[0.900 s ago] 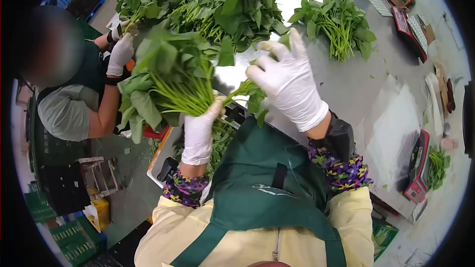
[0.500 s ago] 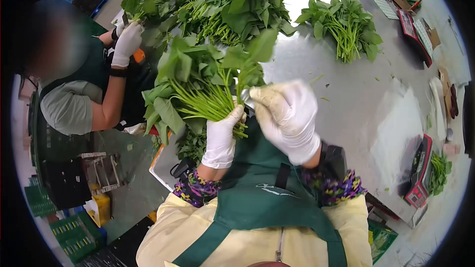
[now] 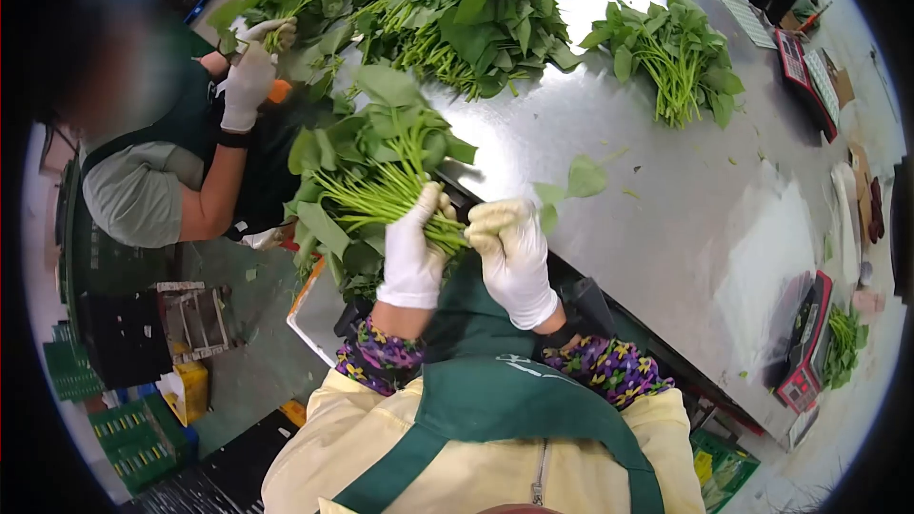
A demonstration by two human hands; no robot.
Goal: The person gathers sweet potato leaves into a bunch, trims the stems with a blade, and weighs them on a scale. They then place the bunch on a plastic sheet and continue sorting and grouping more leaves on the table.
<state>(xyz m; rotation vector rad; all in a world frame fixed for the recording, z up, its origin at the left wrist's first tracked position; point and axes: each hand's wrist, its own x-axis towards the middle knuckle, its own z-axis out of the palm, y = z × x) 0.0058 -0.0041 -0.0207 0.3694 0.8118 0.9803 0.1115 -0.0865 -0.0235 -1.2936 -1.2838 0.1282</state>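
Left hand (image 3: pixel 412 252): white-gloved, closed firmly around the lower stems of a bunch of leafy greens (image 3: pixel 379 176).
Right hand (image 3: pixel 512 262): gloved, fingers curled in just beside the stem ends; I cannot tell whether anything is pinched between them.
Bunch's place: held up in front of the apron (image 3: pixel 533 400), by the near edge of the tabletop (image 3: pixel 685 219), leaves away from the wearer and toward the left of the view.
Slipping risk: outer stems could slide out if the left hand slackens, since so many are gathered in one fist.
Crushing risk: too hard a squeeze would likely bruise the stems, which look tender.
Snagging risk: the broad outer leaves spread well past the grip and could tear or bend if they brush the table edge or the greens near the co-worker's hand (image 3: pixel 249 86).
Uneven ends: stems could end up ragged if the right hand tugs single ones out of line.
Stems: bright green, slim, fanned out from the fist and packed close at the grip.
Leaves: broad, mid-green, smooth-edged, some showing paler faces; they look fresh, though the outermost droop.
Loose sprig (image 3: pixel 585 176): a few similar leaves beyond the right hand; whether it is held is unclear.
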